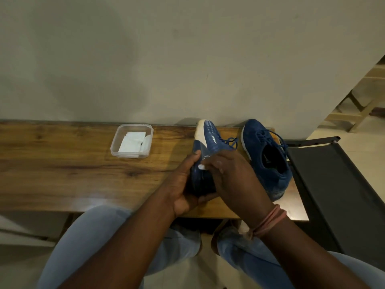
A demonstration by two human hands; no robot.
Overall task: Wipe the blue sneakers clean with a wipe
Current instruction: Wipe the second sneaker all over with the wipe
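Right now the left hand [183, 184] curls around the heel end of one blue sneaker [205, 147], holding it tipped on its side above the table [62, 163], toe pointing away toward the wall. The right hand [231, 178] pinches a small white wipe [201, 167] against that shoe's side. Just beyond the right hand the second sneaker [264, 155] sits upright on the table, and well left of the left hand stands a clear container [116, 140] of folded wipes.
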